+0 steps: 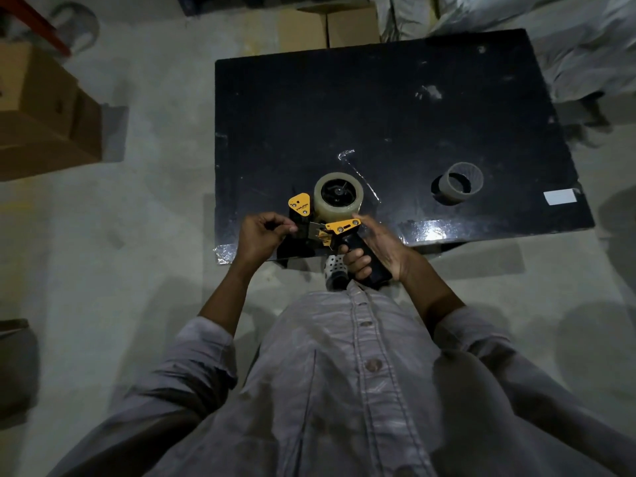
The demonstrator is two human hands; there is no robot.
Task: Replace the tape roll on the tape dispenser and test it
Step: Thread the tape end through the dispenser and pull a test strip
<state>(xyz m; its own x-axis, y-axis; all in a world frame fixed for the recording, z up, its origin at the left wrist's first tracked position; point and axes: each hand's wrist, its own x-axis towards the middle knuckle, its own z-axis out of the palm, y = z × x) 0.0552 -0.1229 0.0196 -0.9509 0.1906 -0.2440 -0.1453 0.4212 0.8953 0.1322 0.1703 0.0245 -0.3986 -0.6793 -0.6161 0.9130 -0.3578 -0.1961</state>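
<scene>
A yellow and black tape dispenser [311,215] is held over the near edge of the black table [430,108]. A full roll of clear tape [321,204] sits on its hub. My right hand [373,251] is wrapped around the dispenser's black handle. My left hand [263,234] has its fingers pinched together at the dispenser's front end, next to the yellow side plate; whether it grips tape there I cannot tell. An empty cardboard tape core [459,184] lies on the table to the right.
A strip of clear tape [359,173] lies stuck on the table behind the dispenser, and a white label [560,196] is near the right edge. Cardboard boxes [44,108] stand on the floor at left and behind the table. Plastic-wrapped bundles [568,46] sit at the back right.
</scene>
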